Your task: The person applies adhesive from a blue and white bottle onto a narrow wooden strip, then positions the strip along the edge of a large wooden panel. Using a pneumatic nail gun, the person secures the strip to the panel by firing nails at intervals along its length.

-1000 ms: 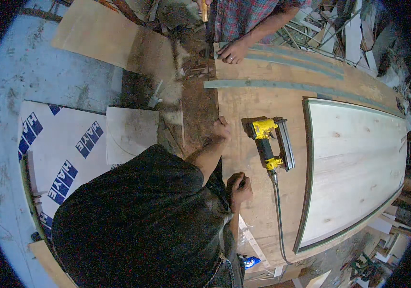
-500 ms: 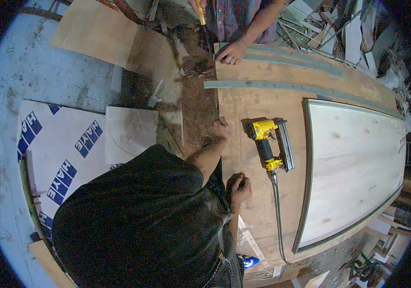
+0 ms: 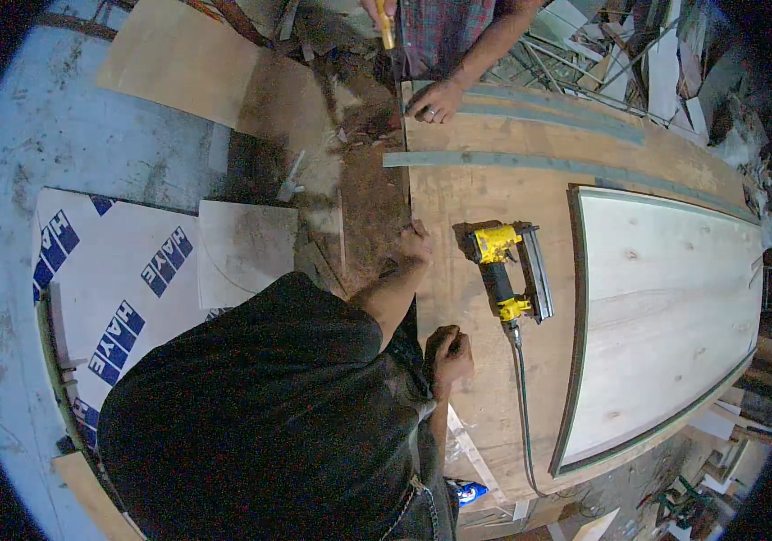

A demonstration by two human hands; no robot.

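My left hand (image 3: 415,242) rests on the edge of the wooden work table (image 3: 494,379), its fingers curled in. Lower down, my right hand (image 3: 452,354) lies on the same table, loosely closed; I see nothing in either hand. A yellow and black air stapler (image 3: 499,272) lies beside them, its hose (image 3: 523,406) running toward the near edge. Across the table a co-worker grips the yellow handle of a saw (image 3: 388,34), its blade at the table's left edge. The co-worker's other hand (image 3: 438,101) presses on grey-green strips (image 3: 548,110) there.
A framed pale plywood panel (image 3: 665,316) covers the table's right side. One long strip (image 3: 467,159) overhangs the left edge. Offcuts (image 3: 602,54) pile up at the far right. A white board with blue print (image 3: 124,270) and a plywood sheet (image 3: 214,77) are at left.
The co-worker's saw handle has come down toward the table edge. My hands, the stapler and the strips have stayed in place.
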